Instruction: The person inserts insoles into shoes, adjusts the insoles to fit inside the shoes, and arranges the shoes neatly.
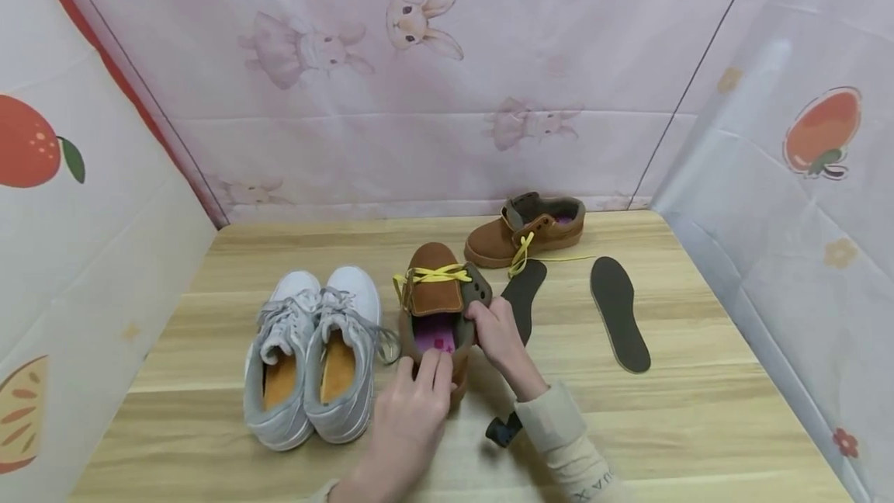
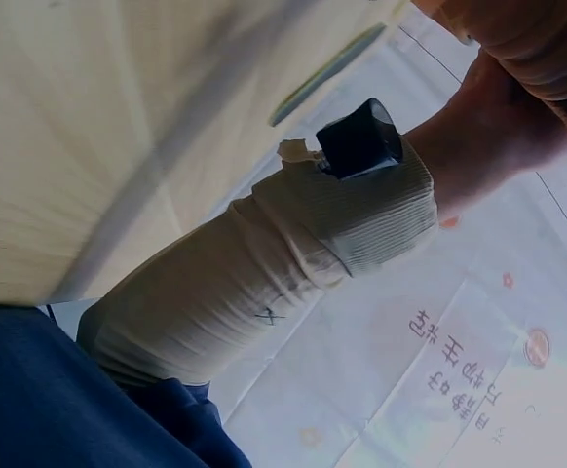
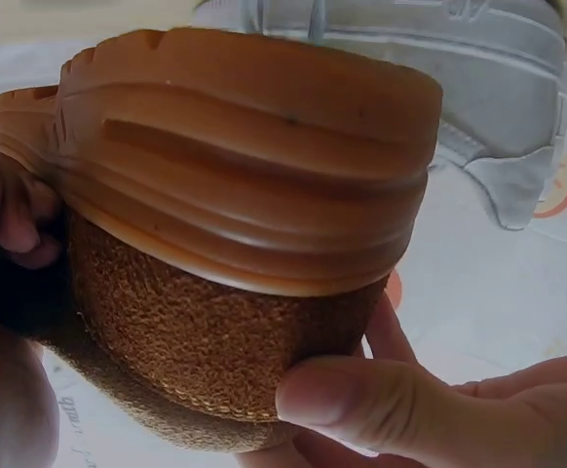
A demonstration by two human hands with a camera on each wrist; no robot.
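Note:
A brown shoe (image 1: 434,264) with a yellow lace points away from me in the head view, a pink lining or insole showing inside. My left hand (image 1: 414,410) grips its heel, fingers reaching into the opening. In the right wrist view, the left thumb (image 3: 332,395) presses the outside of the fuzzy brown heel, below the tan sole (image 3: 254,146). My right hand (image 1: 499,336) holds the shoe's right side by the spread eyelet flap (image 1: 478,283). The left wrist view shows mostly the right sleeve (image 2: 235,283) and part of the sole.
A second brown shoe (image 1: 538,233) with yellow lace lies at the back. Two dark insoles rest on the right, one partly behind my right hand (image 1: 525,289), the other a separate insole (image 1: 620,315). White sneakers (image 1: 314,355) stand left. A black camera (image 1: 503,429) hangs at the right wrist.

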